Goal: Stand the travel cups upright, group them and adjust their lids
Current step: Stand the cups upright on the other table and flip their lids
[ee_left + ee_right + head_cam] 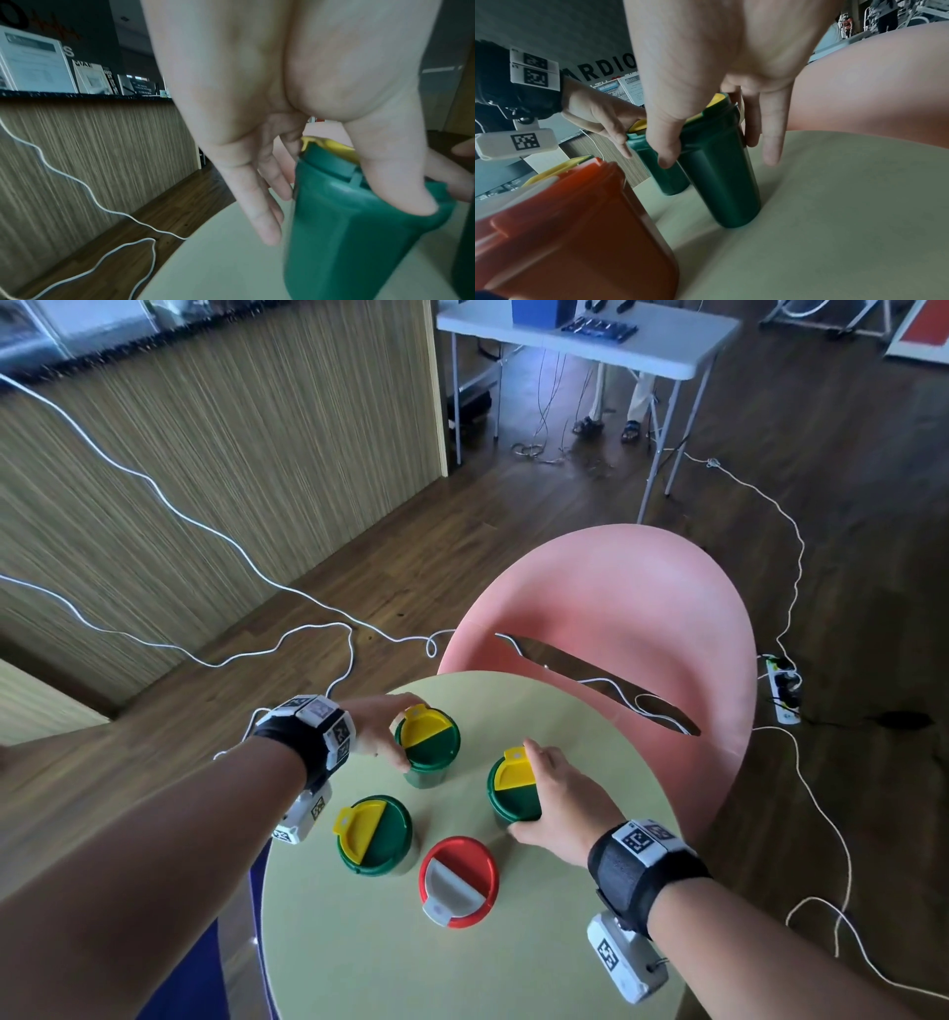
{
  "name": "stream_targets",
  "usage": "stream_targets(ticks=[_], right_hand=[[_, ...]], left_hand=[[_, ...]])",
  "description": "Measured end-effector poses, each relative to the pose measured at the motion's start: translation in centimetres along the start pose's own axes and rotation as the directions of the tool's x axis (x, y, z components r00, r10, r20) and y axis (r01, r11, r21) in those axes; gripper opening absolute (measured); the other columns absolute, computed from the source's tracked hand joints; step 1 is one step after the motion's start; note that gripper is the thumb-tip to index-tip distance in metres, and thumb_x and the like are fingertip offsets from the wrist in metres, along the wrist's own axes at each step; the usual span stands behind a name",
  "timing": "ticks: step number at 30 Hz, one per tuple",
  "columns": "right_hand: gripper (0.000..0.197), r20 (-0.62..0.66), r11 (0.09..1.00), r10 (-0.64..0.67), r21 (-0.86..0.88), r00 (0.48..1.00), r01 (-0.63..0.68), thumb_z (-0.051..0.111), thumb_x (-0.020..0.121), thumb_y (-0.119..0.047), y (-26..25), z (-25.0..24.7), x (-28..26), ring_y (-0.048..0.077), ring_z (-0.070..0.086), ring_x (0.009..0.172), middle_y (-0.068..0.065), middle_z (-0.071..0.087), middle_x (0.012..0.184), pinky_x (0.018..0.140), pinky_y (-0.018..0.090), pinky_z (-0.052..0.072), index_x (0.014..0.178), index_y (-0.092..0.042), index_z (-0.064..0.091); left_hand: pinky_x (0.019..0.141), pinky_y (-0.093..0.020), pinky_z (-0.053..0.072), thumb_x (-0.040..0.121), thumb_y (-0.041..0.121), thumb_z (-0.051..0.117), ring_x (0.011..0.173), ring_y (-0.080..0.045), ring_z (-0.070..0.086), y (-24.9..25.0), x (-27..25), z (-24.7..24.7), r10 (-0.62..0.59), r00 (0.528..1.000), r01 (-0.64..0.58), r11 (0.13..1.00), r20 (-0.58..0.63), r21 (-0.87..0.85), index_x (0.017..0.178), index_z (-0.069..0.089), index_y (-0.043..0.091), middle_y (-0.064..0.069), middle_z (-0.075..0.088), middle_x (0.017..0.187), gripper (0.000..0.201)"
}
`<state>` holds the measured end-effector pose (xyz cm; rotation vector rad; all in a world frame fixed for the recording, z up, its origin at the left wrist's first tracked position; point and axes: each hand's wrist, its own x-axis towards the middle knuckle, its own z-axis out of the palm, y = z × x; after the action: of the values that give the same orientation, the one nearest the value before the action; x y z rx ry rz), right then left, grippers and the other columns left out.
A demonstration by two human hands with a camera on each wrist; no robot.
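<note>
While 4 travel cups stand upright mid-frame on the round desk, the left hand grips the rear green cup and the right hand grips the right green cup, fingers curled around each lid rim.

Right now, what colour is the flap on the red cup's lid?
White, on the red cup; clearest in the head view.

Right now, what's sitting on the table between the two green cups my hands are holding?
Nothing: in the head view only bare table top separates the far green cup, gripped by the left hand, from the right green cup, gripped by the right hand.
</note>
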<state>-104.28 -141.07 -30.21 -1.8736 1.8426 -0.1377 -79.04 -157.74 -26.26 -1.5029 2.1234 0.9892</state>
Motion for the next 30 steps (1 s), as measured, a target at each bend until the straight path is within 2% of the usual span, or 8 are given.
stream_targets(ticks=[1, 3, 6, 12, 17, 21, 24, 30], right_hand=[[0.109, 0.001, 1.000, 0.001, -0.001, 1.000, -0.001, 0.076, 0.076, -0.051, 0.0, 0.0, 0.0, 0.028, 0.058, 0.119, 0.006, 0.041, 0.144, 0.092, 0.037, 0.052, 0.159, -0.017, 0.013], [0.110, 0.006, 1.000, 0.005, -0.003, 1.000, -0.005, 0.076, 0.076, -0.051, -0.1, -0.1, 0.1, 0.028, 0.058, 0.120, 0.006, 0.041, 0.145, 0.092, 0.037, 0.052, 0.159, -0.017, 0.013], [0.112, 0.018, 1.000, 0.013, -0.017, 1.000, -0.013, 0.076, 0.076, -0.053, -0.1, -0.1, 0.1, 0.028, 0.058, 0.121, 0.006, 0.040, 0.146, 0.093, 0.037, 0.052, 0.159, -0.017, 0.011], [0.113, 0.099, 0.999, 0.026, 0.033, 0.995, -0.030, 0.074, 0.074, -0.058, 0.2, -1.3, 0.3, 0.026, 0.054, 0.129, 0.001, 0.034, 0.154, 0.098, 0.036, 0.048, 0.160, -0.021, 0.010], [0.080, 0.089, 0.996, -0.006, 0.088, 0.996, -0.002, 0.059, 0.090, -0.037, -0.3, -3.4, 1.4, 0.021, 0.041, 0.143, -0.003, 0.032, 0.162, 0.114, 0.036, 0.037, 0.160, -0.023, 0.022], [0.052, 0.065, 0.997, -0.079, 0.022, 0.995, 0.077, 0.054, 0.097, -0.023, -0.8, -4.0, 2.8, 0.022, 0.050, 0.136, -0.001, 0.050, 0.153, 0.112, 0.033, 0.039, 0.149, -0.023, 0.048], [0.046, 0.084, 0.998, -0.064, -0.010, 0.994, 0.065, 0.051, 0.099, -0.021, -0.9, -3.9, 3.0, 0.024, 0.056, 0.131, 0.001, 0.059, 0.146, 0.108, 0.033, 0.044, 0.145, -0.023, 0.054], [0.044, 0.069, 0.996, -0.071, -0.052, 0.995, 0.074, 0.048, 0.102, -0.018, -1.1, -3.9, 2.9, 0.025, 0.058, 0.129, 0.004, 0.061, 0.144, 0.107, 0.033, 0.045, 0.146, -0.020, 0.054]], left_hand=[[0.082, -0.039, 0.060, 0.069, 0.023, 0.090, 0.094, -0.025, 0.070, -0.2, -0.2, -0.2, -0.024, 1.000, 0.024, 1.000, 0.000, 0.015, 0.144, 0.041, 0.036, 0.000, 0.064, 0.117, 0.091], [0.080, -0.044, 0.063, 0.067, 0.021, 0.090, 0.095, -0.030, 0.072, -0.6, -0.5, -0.5, -0.064, 0.998, 0.063, 0.998, 0.015, 0.020, 0.144, 0.040, 0.038, -0.003, 0.062, 0.125, 0.093], [0.080, -0.045, 0.064, 0.073, 0.009, 0.085, 0.111, -0.037, 0.065, -0.9, -0.7, -0.4, -0.083, 0.996, 0.085, 0.994, 0.035, -0.075, 0.147, 0.039, 0.033, 0.001, 0.049, 0.135, 0.091], [0.078, -0.042, 0.064, 0.084, 0.016, 0.065, 0.100, -0.026, 0.070, -0.9, -0.6, 0.5, -0.149, 0.988, 0.152, 0.959, 0.029, -0.241, 0.147, 0.035, 0.026, -0.013, 0.062, 0.119, 0.070], [0.072, -0.038, 0.064, 0.099, 0.034, 0.058, 0.087, -0.025, 0.069, -0.7, 0.0, 1.1, -0.172, 0.983, 0.147, 0.946, -0.061, -0.289, 0.151, 0.038, 0.020, -0.013, 0.056, 0.136, 0.057], [0.073, -0.040, 0.065, 0.100, 0.031, 0.058, 0.081, -0.026, 0.070, -0.2, 0.3, 1.0, -0.156, 0.983, 0.123, 0.951, -0.096, -0.285, 0.146, 0.048, 0.019, -0.014, 0.057, 0.134, 0.049], [0.061, -0.029, 0.060, 0.101, 0.034, 0.055, 0.083, -0.028, 0.071, 0.7, 0.3, 0.5, -0.131, 0.989, 0.114, 0.968, -0.063, -0.223, 0.147, 0.049, 0.024, -0.011, 0.054, 0.140, 0.047], [0.090, -0.043, 0.060, 0.102, 0.039, 0.052, 0.098, -0.034, 0.075, 2.6, 0.3, 0.5, -0.077, 0.996, 0.081, 0.992, 0.047, -0.092, 0.149, 0.044, 0.027, -0.017, 0.063, 0.132, 0.049]])
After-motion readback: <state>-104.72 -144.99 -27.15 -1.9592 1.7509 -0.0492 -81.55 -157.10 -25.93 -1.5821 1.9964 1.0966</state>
